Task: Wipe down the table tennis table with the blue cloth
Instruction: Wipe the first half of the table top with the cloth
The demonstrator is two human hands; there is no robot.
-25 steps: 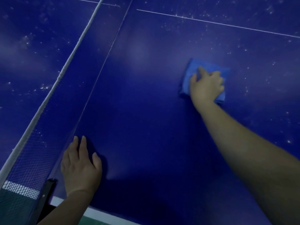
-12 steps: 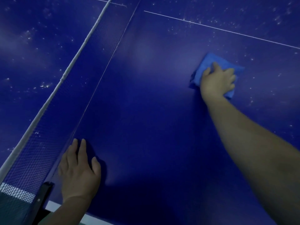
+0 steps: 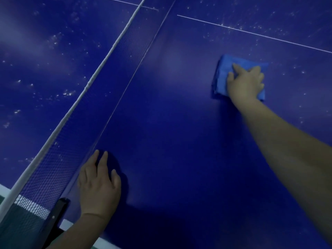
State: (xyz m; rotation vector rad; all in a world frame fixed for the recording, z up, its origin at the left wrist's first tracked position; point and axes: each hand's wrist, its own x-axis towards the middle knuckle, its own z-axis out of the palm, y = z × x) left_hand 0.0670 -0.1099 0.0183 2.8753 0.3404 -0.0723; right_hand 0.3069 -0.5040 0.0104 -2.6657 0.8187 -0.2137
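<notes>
Grip, right: the right hand (image 3: 245, 83) presses down on the blue cloth (image 3: 222, 69). Its fingers are bent over the bunched fabric and the thumb lies on the part nearer the net, so this grip is clenched on the cloth.
Grip, left: the left hand (image 3: 98, 186) lies palm down on the counter (image 3: 170, 132) with fingers straight and close together. This grip is released and grasps nothing.
Blue cloth: folded into a thick wad, lighter blue than the surface under it. It lies on the counter well apart from the net (image 3: 59, 159), on the same side of it as both hands. Its edges show past the hand on the net side and on the far side.
Counter: a dark blue table tennis top, filling nearly the whole view.
Net: dark mesh under a white top band (image 3: 93, 78), running slantwise from the near edge to the far end of the view.
Left hand's place: just beside the foot of the net, fingertips pointing along it and the little-finger side nearest the mesh.
Net post: a black clamp (image 3: 55, 218) at the net's near end, just beside the left wrist.
White line: a thin stripe (image 3: 251, 33) leading away from the net, beyond the cloth.
Specks: pale flecks (image 3: 67, 93) lie scattered over the half across the net. More lie around the white line and on the side of the cloth away from the net.
Between net and cloth: the surface looks evenly dark blue.
</notes>
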